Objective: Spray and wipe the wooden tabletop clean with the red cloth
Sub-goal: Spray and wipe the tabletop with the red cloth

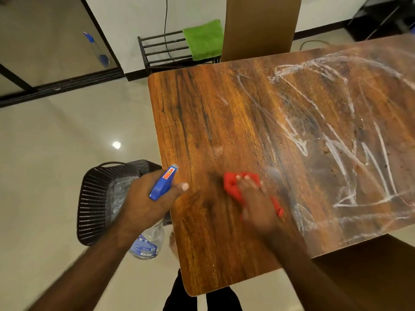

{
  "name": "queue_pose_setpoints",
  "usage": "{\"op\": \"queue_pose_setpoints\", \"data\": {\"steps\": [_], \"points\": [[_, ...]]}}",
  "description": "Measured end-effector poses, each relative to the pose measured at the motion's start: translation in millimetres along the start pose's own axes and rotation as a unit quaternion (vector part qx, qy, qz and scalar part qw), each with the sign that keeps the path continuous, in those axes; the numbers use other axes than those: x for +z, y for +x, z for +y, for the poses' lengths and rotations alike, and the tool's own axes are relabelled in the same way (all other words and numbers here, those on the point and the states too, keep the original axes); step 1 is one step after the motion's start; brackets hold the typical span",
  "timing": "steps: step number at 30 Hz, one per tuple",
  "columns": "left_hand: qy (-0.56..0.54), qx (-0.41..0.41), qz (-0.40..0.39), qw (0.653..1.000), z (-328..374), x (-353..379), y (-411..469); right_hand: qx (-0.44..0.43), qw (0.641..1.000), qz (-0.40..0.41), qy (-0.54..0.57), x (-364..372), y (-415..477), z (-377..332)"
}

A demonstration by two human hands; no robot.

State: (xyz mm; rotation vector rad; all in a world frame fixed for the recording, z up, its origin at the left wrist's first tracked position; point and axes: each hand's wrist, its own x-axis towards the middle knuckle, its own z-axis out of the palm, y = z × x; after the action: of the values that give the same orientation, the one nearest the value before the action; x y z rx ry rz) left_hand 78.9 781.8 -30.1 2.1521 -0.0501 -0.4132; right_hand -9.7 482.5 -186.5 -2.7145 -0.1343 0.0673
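The wooden tabletop [215,113] fills the middle and right of the head view; its right half carries white streaks of foam [336,144]. My right hand [253,203] presses flat on the red cloth [232,187] near the table's left part, fingers fairly straight over it and blurred. My left hand [148,203] grips a clear spray bottle [149,241] with a blue trigger head [164,182], held just off the table's left edge, nozzle pointing over the wood.
A dark perforated basket [94,198] stands on the tiled floor left of the table, below my left hand. A black rack [161,50] with a green cloth [204,39] sits by the far wall. A brown panel [260,25] rises behind the table.
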Motion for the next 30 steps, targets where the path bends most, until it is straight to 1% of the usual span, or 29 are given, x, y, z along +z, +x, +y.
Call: {"op": "queue_pose_setpoints", "data": {"steps": [2, 3, 4, 5, 6, 7, 9, 10, 12, 13, 14, 15, 18, 20, 21, 22, 23, 25, 26, 27, 28, 29, 30], "points": [[-0.003, 0.006, -0.003, 1.0, -3.2, -4.9, 4.3, 0.114, 0.991, 0.061, 0.016, -4.3, 44.1, 7.2], [0.002, 0.006, -0.003, 1.0, -4.3, -6.9, 7.2, 0.152, 0.985, 0.082, 0.012, -2.3, 66.3, 5.1], [0.007, 0.007, -0.005, 1.0, -5.6, -9.0, 10.2, 0.173, 0.981, 0.093, 0.005, 1.6, 85.2, -2.3], [0.012, 0.011, -0.007, 1.0, -7.1, -10.4, 13.7, 0.176, 0.98, 0.093, 0.0, 8.2, 98.1, -14.9], [0.016, 0.018, -0.009, 1.0, -8.7, -12.4, 17.4, 0.156, 0.984, 0.084, 0.003, 16.0, 104.4, -32.7], [0.02, 0.024, -0.013, 0.999, -9.8, -14.3, 21.7, 0.117, 0.991, 0.067, 0.016, 24.1, 103.7, -53.6], [0.02, 0.026, -0.02, 0.999, -10.8, -17.4, 30.3, 0.003, 0.999, 0.013, 0.042, 38.5, 89.2, -91.1], [0.017, 0.023, -0.024, 0.999, -11.3, -18.6, 34.7, -0.048, 0.998, -0.022, 0.042, 43.1, 81.7, -100.5], [0.014, 0.017, -0.029, 0.999, -10.3, -20.6, 43.9, -0.114, 0.99, -0.07, 0.031, 40.6, 83.7, -94.0], [0.015, 0.018, -0.029, 0.999, -9.9, -21.6, 48.4, -0.127, 0.989, -0.073, 0.026, 37.1, 92.6, -80.6], [0.016, 0.018, -0.028, 0.999, -9.3, -22.6, 53.0, -0.122, 0.99, -0.061, 0.024, 33.4, 104.2, -65.9], [0.018, 0.018, -0.027, 0.999, -8.6, -23.4, 57.3, -0.099, 0.994, -0.037, 0.021, 28.5, 119.2, -51.0], [0.017, 0.016, -0.028, 0.999, -7.2, -26.1, 69.1, 0.02, 0.999, 0.047, -0.009, 12.0, 173.4, -17.3], [0.022, 0.02, -0.029, 0.999, -7.7, -27.0, 77.1, 0.091, 0.993, 0.067, -0.013, 10.0, 198.0, -18.8], [0.022, 0.02, -0.028, 0.999, -7.7, -27.2, 80.9, 0.107, 0.992, 0.071, -0.016, 11.6, 200.3, -27.0], [0.02, 0.017, -0.026, 0.999, -7.4, -27.3, 84.6, 0.105, 0.992, 0.071, -0.018, 15.3, 195.4, -37.6], [0.018, 0.013, -0.022, 1.0, -6.1, -26.8, 88.3, 0.082, 0.995, 0.059, -0.012, 19.5, 183.2, -51.5], [0.023, 0.008, -0.012, 1.0, -2.8, -25.4, 97.7, -0.018, 1.0, -0.011, 0.016, 29.7, 152.6, -75.9], [0.027, 0.006, -0.011, 1.0, -1.9, -24.2, 102.9, -0.077, 0.996, -0.049, 0.025, 32.1, 141.2, -82.4], [0.03, 0.004, -0.012, 0.999, -1.5, -23.4, 108.0, -0.129, 0.989, -0.07, 0.022, 31.5, 137.9, -81.1], [0.031, 0.005, -0.012, 0.999, -0.5, -22.9, 112.9, -0.162, 0.984, -0.075, 0.015, 28.1, 143.0, -71.4], [0.031, 0.006, -0.011, 0.999, 0.0, -22.8, 117.3, -0.16, 0.985, -0.07, 0.01, 23.5, 154.2, -56.6], [0.029, 0.008, -0.009, 0.999, 0.4, -22.8, 121.2, -0.129, 0.99, -0.056, 0.011, 17.4, 170.7, -40.2]]}}
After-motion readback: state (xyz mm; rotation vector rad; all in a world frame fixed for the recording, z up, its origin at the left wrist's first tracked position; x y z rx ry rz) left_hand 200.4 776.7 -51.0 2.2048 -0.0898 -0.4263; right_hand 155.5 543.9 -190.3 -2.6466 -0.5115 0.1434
